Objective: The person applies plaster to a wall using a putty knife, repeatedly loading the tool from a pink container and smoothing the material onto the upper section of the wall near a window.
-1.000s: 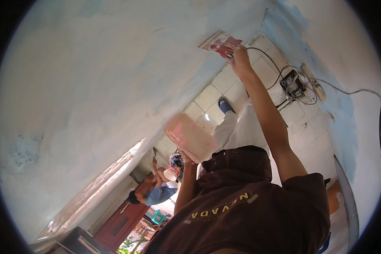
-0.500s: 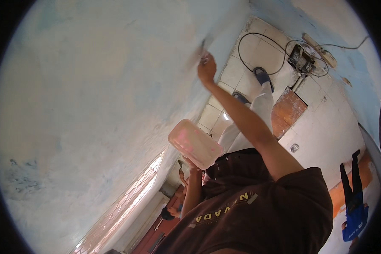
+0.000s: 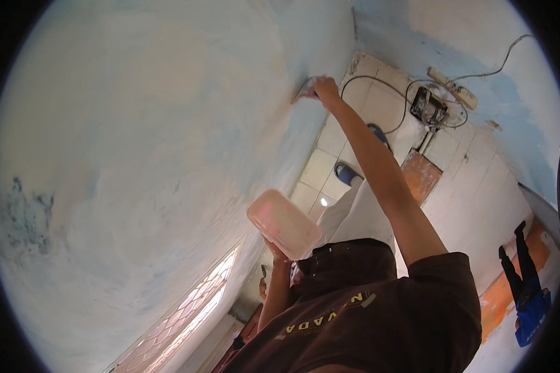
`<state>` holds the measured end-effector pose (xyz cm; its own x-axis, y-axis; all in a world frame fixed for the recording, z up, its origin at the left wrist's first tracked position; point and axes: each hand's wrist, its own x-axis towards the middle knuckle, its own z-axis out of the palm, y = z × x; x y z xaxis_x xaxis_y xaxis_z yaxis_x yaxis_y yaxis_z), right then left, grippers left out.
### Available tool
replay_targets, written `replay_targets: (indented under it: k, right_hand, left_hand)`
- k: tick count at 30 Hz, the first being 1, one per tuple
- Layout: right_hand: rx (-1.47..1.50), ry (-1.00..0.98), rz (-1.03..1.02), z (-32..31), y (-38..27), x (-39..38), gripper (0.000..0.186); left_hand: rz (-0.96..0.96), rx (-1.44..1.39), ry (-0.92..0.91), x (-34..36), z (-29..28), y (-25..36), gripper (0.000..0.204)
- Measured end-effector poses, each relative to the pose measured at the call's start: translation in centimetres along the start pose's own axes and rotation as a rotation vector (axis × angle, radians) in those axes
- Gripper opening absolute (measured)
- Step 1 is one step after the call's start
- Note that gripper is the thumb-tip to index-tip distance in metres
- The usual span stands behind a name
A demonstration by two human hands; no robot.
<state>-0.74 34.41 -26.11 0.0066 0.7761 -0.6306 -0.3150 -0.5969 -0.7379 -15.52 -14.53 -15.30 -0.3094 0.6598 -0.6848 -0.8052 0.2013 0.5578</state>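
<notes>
My right hand [image 3: 322,91] is closed round a putty knife [image 3: 303,90], its flat blade against the patchy pale-blue and white wall [image 3: 137,124]. White smears show on the fingers. Low in front of my body, my left hand [image 3: 277,250] holds up a shallow, translucent plastic tub [image 3: 284,225] from beneath. Pink smears mark the tub, and most of the left fingers are hidden behind it.
A tiled floor [image 3: 317,166] runs along the wall. A dark box-like device [image 3: 428,107] with a looping cable lies near the far wall. A grilled window [image 3: 180,317] is at lower left. A person in blue [image 3: 532,311] is at right; another person's hand [image 3: 262,289] shows behind my left arm.
The putty knife, blurred before, now shows clearly as my right hand has moved slightly right. The view has shifted, and the feet sit differently. The left hand keeps hold of the tub.
</notes>
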Motion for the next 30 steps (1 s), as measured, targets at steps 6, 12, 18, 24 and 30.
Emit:
replay_targets:
  k: [6, 12, 18, 24, 30]
  right_hand:
    - [0.281, -0.477, -0.258, 2.1, -12.8, -9.0, 0.017]
    - [-0.111, -0.047, -0.460, -1.6, -8.9, -9.8, 0.025]
    - [-0.412, 0.279, -0.428, 3.7, 3.7, -2.6, 0.034]
    - [-0.118, -0.112, -0.662, 7.0, -1.6, -23.4, 0.026]
    - [-0.216, 0.055, -0.045, -2.8, 1.9, -10.0, 0.013]
  left_hand:
    - [0.028, -0.141, -0.087, -1.6, -0.9, -2.3, 0.101]
    - [0.045, -0.209, -0.066, -1.6, 0.4, -1.5, 0.097]
    - [0.107, 0.007, -0.055, 0.4, 1.1, 0.5, 0.091]
    - [0.143, -0.064, -0.028, -2.5, 0.1, -0.7, 0.087]
    - [0.127, -0.071, -0.008, -1.7, 1.0, 0.2, 0.082]
